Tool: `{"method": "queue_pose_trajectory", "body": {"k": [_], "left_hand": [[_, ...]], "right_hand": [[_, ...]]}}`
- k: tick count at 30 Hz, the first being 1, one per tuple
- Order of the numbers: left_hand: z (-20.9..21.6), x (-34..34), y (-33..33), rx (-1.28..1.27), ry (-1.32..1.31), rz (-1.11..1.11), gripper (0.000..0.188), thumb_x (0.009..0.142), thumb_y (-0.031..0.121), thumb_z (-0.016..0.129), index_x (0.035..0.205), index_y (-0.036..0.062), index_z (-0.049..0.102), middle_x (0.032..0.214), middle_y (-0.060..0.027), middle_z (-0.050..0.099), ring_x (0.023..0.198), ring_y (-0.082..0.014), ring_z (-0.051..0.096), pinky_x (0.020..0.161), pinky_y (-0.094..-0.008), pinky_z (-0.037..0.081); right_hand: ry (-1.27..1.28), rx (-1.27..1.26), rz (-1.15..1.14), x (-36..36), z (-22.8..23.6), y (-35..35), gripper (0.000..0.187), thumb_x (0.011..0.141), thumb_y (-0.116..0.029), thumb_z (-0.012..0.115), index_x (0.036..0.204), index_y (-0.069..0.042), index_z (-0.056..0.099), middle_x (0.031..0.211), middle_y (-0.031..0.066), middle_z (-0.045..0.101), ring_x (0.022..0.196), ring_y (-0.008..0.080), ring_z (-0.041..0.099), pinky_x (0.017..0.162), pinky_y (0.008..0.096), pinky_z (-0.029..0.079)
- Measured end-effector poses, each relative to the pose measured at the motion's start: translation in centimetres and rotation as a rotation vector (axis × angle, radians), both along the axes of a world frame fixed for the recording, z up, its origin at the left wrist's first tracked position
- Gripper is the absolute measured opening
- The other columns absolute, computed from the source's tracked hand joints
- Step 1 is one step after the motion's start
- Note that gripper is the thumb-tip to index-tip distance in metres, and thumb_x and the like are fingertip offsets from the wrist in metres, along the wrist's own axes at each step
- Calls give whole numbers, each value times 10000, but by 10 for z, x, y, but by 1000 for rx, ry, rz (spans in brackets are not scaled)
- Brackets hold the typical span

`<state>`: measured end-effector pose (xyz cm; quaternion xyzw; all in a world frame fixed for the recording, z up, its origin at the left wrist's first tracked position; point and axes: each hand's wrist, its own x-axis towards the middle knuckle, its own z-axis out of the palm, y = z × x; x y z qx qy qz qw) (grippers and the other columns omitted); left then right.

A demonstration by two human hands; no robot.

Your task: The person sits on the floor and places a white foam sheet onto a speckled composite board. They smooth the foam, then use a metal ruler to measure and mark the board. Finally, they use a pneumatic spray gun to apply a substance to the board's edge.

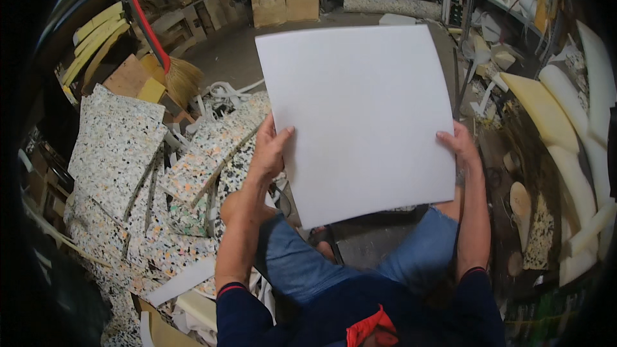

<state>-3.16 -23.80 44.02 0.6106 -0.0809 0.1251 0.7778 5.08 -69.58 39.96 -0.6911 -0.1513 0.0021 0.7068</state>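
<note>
A large white foam sheet (366, 122), roughly rectangular, is held up in front of me above my lap. My left hand (271, 144) grips its left edge, thumb on the face turned to me and fingers behind it. On the opposite edge my right hand (459, 144) does the same, its thumb on the face and the other fingers mostly hidden. The sheet looks plain and slightly bowed. It hides part of the floor and my knees.
Speckled foam slabs (119, 141) lie heaped on my left. Behind them leans a straw broom (183, 80) with a red handle. Yellow and white foam pieces (546, 112) stand along my right side. A speckled foam roll (392, 5) and cardboard boxes (302, 1) sit at the back.
</note>
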Motion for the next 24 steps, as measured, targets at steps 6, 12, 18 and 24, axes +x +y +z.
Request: {"method": "queue_pose_trajectory", "body": {"k": [6, 12, 18, 24], "left_hand": [[71, 31, -6, 478, -248, 35, 545, 929, 271, 726, 1374, 26, 527, 1189, -123, 646, 1059, -217, 637, 889, -379, 540], [133, 50, -50, 256, -392, -53, 431, 964, 112, 673, 1359, 18, 530, 1206, -167, 651, 1059, -230, 648, 904, -395, 559], [128, 91, -68, 269, -405, 67, 283, 979, 64, 631, 1244, -24, 579, 1095, -131, 693, 939, -181, 660, 810, -328, 550], [70, 173, -74, 362, -180, 30, 252, 996, 69, 564, 1208, -64, 596, 1076, -152, 695, 925, -199, 661, 799, -333, 546]], "right_hand": [[-96, -14, -232, 20, 26, -36, 346, 883, -174, 791, 1160, -9, 666, 1032, 82, 719, 856, 168, 684, 755, 344, 587], [-310, -115, -273, 14, 95, -87, 473, 893, -256, 790, 1261, -2, 634, 1137, 119, 711, 993, 197, 688, 890, 348, 553], [-305, -296, -482, 10, 112, -107, 569, 869, -356, 807, 1246, 33, 633, 1125, 199, 714, 962, 240, 730, 810, 337, 608], [-167, -435, -523, 53, 85, -111, 603, 905, -360, 749, 1294, 74, 591, 1138, 240, 698, 995, 252, 713, 883, 350, 574]]}}
